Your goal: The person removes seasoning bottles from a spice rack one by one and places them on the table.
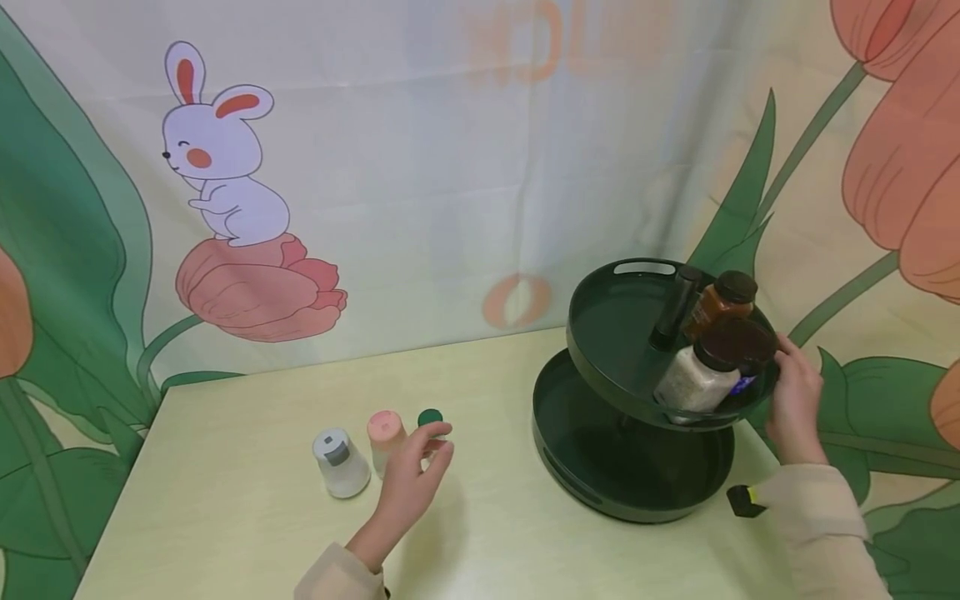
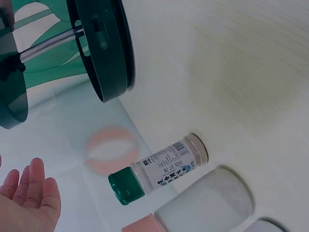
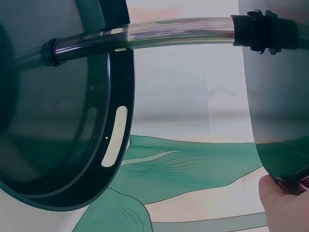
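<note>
A dark green two-tier round rack (image 1: 611, 342) stands at the right of the table in the head view. My right hand (image 1: 798, 400) grips the right rim of its upper tray, with the thumb (image 3: 273, 195) against the edge in the right wrist view. On that tray sit a jar of whitish grains (image 1: 693, 383), a jar with reddish-brown contents (image 1: 720, 307) and a dark-lidded jar. My left hand (image 1: 412, 471), fingers loosely bent and holding nothing, hovers by a green-capped seasoning shaker (image 2: 164, 166). Beside it stand a pink-capped bottle (image 1: 386, 429) and a grey-white-capped bottle (image 1: 343, 467).
The lower tray (image 1: 592, 462) of the rack rests on the pale table (image 1: 225, 500). A printed curtain with a rabbit (image 1: 217, 167) and tulips hangs behind the table. A small black object with a yellow-green edge (image 1: 745, 502) shows by the right sleeve.
</note>
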The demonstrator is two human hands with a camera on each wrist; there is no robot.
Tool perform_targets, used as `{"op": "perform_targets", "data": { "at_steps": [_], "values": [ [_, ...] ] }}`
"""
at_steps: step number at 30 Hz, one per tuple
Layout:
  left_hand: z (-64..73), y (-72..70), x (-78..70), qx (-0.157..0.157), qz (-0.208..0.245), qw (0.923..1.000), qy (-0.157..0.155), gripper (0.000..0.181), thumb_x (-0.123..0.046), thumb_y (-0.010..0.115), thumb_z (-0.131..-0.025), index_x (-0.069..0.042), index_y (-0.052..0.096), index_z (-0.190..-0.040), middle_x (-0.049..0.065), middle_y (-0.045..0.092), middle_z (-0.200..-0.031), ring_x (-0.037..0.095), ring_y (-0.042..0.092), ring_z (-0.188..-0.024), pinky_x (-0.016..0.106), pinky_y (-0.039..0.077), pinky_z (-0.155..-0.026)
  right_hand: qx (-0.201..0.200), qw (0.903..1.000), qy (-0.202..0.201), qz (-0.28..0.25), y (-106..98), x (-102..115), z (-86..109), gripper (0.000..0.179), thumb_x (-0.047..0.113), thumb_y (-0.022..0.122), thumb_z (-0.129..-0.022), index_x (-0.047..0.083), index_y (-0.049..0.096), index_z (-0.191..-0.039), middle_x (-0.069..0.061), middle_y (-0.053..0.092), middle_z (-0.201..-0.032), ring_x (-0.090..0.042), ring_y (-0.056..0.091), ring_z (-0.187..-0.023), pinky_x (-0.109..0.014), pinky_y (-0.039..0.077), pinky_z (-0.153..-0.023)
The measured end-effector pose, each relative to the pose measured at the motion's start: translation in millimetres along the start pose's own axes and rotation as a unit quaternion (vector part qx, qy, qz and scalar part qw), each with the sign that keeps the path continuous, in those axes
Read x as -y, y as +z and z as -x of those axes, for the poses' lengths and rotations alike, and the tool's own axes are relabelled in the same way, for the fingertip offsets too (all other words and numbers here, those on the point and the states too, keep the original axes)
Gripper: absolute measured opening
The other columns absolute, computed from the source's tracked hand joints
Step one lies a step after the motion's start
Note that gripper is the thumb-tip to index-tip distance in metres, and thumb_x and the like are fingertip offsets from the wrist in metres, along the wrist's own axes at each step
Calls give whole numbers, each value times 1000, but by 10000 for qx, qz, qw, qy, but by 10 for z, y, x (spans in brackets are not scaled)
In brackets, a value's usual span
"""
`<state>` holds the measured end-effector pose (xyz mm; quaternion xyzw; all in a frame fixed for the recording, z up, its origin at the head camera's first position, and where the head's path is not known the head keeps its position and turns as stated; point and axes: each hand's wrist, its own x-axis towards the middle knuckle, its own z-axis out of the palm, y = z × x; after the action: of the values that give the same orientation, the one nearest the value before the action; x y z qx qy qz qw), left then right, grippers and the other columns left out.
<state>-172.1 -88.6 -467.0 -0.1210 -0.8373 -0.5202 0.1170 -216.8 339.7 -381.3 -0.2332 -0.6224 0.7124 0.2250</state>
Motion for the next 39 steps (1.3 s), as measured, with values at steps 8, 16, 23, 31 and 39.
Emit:
{"op": "perform_targets", "data": {
  "at_steps": [8, 16, 23, 31, 39],
  "values": [
    [-31, 39, -37, 99, 96, 9999, -40, 22, -15, 55, -86, -8, 58, -107, 7, 62, -107, 16, 60, -89, 33, 49, -79, -66, 9998, 84, -152, 31, -31, 67, 43, 15, 30, -93, 12, 34, -136, 7, 25, -145, -2, 12, -133, -19, 5, -109],
    [-72, 87, -122, 230, 127, 9995, -169, 23, -18, 54, -87, -10, 57, -109, 1, 61, -107, 14, 59, -91, 35, 48, -83, -161, 9995, -41, -275, 72, -54, 176, 43, 17, 29, -93, 14, 34, -136, 6, 24, -145, -5, 16, -133, -19, 11, -109],
    [-100, 127, -211, 260, 65, 9996, 79, 23, -16, 54, -87, -8, 57, -108, 3, 62, -105, 14, 60, -90, 34, 48, -84, -313, 9985, -420, -157, 94, -101, 245, 42, 16, 29, -94, 9, 37, -134, -1, 31, -143, -8, 25, -131, -20, 17, -108],
    [-144, 181, -308, 434, 219, 9987, 159, 25, -15, 53, -87, -4, 56, -109, 7, 62, -107, 15, 60, -94, 37, 47, -85, -387, 9973, -607, 159, 109, -144, 317, 42, 18, 28, -94, 9, 36, -135, -4, 32, -142, -9, 26, -130, -25, 19, -109],
    [-179, 234, -386, 462, 95, 9984, 312, 24, -16, 53, -87, -8, 56, -109, 3, 62, -107, 13, 60, -94, 34, 47, -85, -471, 9949, -878, 149, 122, -158, 424, 40, 16, 30, -94, 10, 43, -131, -7, 39, -138, -11, 34, -126, -28, 24, -107]
  ]
}}
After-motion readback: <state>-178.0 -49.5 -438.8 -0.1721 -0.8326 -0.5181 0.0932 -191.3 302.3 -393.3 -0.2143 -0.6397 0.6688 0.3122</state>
